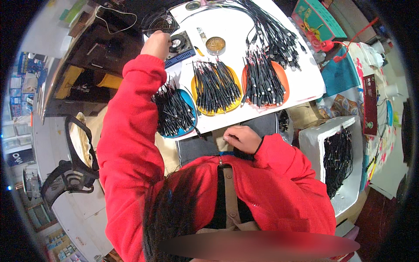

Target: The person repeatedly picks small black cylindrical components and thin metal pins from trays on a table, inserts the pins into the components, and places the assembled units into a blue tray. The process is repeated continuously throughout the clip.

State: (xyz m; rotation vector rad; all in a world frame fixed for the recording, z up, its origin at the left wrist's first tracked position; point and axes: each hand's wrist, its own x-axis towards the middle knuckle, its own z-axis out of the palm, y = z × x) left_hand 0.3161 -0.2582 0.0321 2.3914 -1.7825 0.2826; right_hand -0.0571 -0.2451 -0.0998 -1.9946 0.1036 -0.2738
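Note:
My left hand [158, 45] reaches over the far left of the white table [301, 89]. It is beside a small blue-fronted device [180, 56] with a round black part on top, and near a black fan with a wire grille [161, 22]; its fingertips are hidden. My right hand [245, 139] is low in front of the table's near edge, fingers curled in, with nothing seen in them. Short black cables with metal plugs fill a blue tray [188, 102], a yellow tray [236, 77] and an orange tray [281, 78] along that edge.
A round tin [215, 44] with brown contents stands behind the yellow tray. Many long black cables [273, 32] spread over the table's far right. Right of me, a white foam box [314, 144] holds more black cables. An office chair [72, 174] stands to my left.

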